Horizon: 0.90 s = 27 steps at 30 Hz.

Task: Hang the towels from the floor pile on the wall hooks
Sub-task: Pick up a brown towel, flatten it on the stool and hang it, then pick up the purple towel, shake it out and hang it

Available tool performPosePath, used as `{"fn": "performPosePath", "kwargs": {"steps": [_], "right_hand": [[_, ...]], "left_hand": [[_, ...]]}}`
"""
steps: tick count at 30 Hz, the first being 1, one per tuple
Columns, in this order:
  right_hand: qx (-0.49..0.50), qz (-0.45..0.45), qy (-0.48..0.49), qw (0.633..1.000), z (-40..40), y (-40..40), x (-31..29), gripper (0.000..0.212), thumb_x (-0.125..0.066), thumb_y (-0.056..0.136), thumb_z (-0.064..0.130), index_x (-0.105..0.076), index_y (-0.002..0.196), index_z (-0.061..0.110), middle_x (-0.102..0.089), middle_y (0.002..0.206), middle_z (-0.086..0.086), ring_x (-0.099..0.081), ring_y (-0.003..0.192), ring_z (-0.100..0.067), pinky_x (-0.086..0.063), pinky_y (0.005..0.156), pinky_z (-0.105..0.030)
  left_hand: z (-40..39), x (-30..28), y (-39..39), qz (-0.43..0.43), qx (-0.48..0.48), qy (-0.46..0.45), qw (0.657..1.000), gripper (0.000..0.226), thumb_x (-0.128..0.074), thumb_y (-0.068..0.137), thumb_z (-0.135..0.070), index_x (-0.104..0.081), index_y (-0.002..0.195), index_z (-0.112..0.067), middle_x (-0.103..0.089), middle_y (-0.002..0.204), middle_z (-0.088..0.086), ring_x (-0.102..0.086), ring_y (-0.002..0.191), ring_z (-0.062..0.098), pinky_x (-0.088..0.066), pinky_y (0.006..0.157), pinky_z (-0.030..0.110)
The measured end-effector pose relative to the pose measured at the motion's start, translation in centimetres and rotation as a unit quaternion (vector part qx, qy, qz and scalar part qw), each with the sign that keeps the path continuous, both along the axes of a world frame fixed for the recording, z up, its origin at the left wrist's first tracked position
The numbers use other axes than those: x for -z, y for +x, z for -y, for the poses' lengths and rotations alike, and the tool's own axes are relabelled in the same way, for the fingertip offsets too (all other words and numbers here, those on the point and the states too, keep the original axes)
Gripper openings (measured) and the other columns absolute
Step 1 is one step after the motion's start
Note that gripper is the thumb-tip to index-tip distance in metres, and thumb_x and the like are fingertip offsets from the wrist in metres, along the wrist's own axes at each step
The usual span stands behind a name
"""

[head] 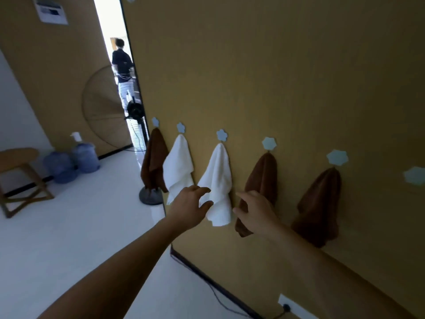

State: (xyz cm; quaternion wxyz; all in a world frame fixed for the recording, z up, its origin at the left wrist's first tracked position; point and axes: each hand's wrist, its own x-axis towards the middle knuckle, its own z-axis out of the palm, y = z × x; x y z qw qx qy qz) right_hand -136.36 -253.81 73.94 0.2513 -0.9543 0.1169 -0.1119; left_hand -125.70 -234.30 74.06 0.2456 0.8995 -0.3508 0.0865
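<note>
five towels hang — three brown towels (154, 161), two white towels (178, 165); six blue flower hooks (222, 135); two water jugs (84, 157); two hands (190, 207).

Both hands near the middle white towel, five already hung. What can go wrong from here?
1. The left hand touches the middle white towel, which hangs from a single point under its hook; a downward tug could pull it off.
2. The right hand sits in front of the neighbouring brown towel and could knock it loose.
3. The hook at the far right is bare, and no floor pile is in view.
</note>
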Motion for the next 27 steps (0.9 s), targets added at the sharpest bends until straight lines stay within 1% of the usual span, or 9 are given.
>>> {"fn": "performPosePath", "kwargs": {"steps": [2, 4, 7, 9, 11, 16, 21, 27], "right_hand": [[-0.026, -0.008, -0.002, 1.000, -2.7, 2.6, 0.3, 0.053, -0.058, 0.095, 0.040, -0.048, 0.143, 0.021, -0.050, 0.140, 0.000, -0.046, 0.130, -0.019, -0.038, 0.106, -0.031], [-0.052, -0.025, 0.000, 0.998, -6.0, 5.5, 0.5, 0.056, -0.059, 0.095, 0.041, -0.046, 0.146, 0.021, -0.049, 0.141, -0.001, -0.046, 0.130, -0.018, -0.037, 0.105, -0.028], [-0.095, -0.041, -0.012, 0.995, -12.0, 9.8, 0.7, 0.056, -0.058, 0.095, 0.042, -0.045, 0.146, 0.024, -0.051, 0.138, -0.002, -0.050, 0.125, -0.020, -0.042, 0.102, -0.033], [-0.123, -0.046, -0.022, 0.991, -16.5, 12.7, 0.8, 0.054, -0.058, 0.095, 0.039, -0.046, 0.145, 0.022, -0.050, 0.139, -0.003, -0.049, 0.128, -0.023, -0.042, 0.103, -0.035], [-0.150, -0.059, -0.028, 0.987, -21.3, 15.5, 0.9, 0.055, -0.057, 0.096, 0.037, -0.044, 0.146, 0.019, -0.046, 0.144, -0.004, -0.045, 0.133, -0.025, -0.039, 0.106, -0.034], [-0.227, -0.069, -0.032, 0.971, -32.4, 21.6, 1.6, 0.059, -0.056, 0.097, 0.043, -0.039, 0.150, 0.023, -0.043, 0.150, -0.005, -0.042, 0.136, -0.024, -0.037, 0.108, -0.035], [-0.303, -0.099, -0.038, 0.947, -42.9, 25.7, 2.8, 0.057, -0.054, 0.099, 0.041, -0.037, 0.150, 0.023, -0.040, 0.150, -0.007, -0.041, 0.136, -0.026, -0.037, 0.110, -0.037], [-0.382, -0.108, -0.044, 0.917, -54.2, 30.5, 4.0, 0.057, -0.055, 0.098, 0.042, -0.039, 0.150, 0.024, -0.045, 0.145, -0.006, -0.047, 0.131, -0.023, -0.040, 0.107, -0.034]], "left_hand": [[-3.8, 0.0, 1.5, -0.003, -0.024, 0.007, 1.000, 0.045, -0.063, 0.093, -0.043, -0.061, 0.133, -0.023, -0.064, 0.129, 0.002, -0.058, 0.119, 0.023, -0.049, 0.095, 0.036], [-8.1, 0.2, 3.0, -0.008, -0.055, 0.015, 0.998, 0.044, -0.063, 0.093, -0.043, -0.062, 0.132, -0.023, -0.064, 0.128, 0.000, -0.058, 0.117, 0.021, -0.050, 0.094, 0.033], [-15.0, 0.7, 5.1, -0.015, -0.112, 0.036, 0.993, 0.044, -0.060, 0.095, -0.046, -0.059, 0.135, -0.028, -0.061, 0.134, -0.003, -0.055, 0.121, 0.021, -0.048, 0.097, 0.033], [-19.6, 0.9, 6.6, -0.025, -0.154, 0.039, 0.987, 0.046, -0.058, 0.096, -0.046, -0.055, 0.139, -0.029, -0.058, 0.139, -0.002, -0.052, 0.126, 0.020, -0.045, 0.101, 0.032], [-24.3, 1.2, 8.1, -0.043, -0.190, 0.035, 0.980, 0.048, -0.057, 0.097, -0.047, -0.052, 0.141, -0.029, -0.054, 0.143, -0.001, -0.049, 0.129, 0.020, -0.043, 0.105, 0.033], [-36.3, 1.9, 10.8, -0.059, -0.256, 0.025, 0.964, 0.048, -0.056, 0.097, -0.047, -0.052, 0.141, -0.027, -0.054, 0.142, 0.000, -0.048, 0.131, 0.019, -0.041, 0.106, 0.033], [-47.0, 2.9, 11.6, -0.082, -0.334, 0.016, 0.939, 0.048, -0.057, 0.096, -0.045, -0.053, 0.140, -0.026, -0.055, 0.141, 0.001, -0.048, 0.130, 0.019, -0.040, 0.105, 0.032], [-57.3, 4.4, 11.8, -0.109, -0.426, 0.009, 0.898, 0.048, -0.057, 0.097, -0.046, -0.052, 0.141, -0.027, -0.054, 0.141, 0.000, -0.047, 0.130, 0.020, -0.041, 0.105, 0.033]]}}
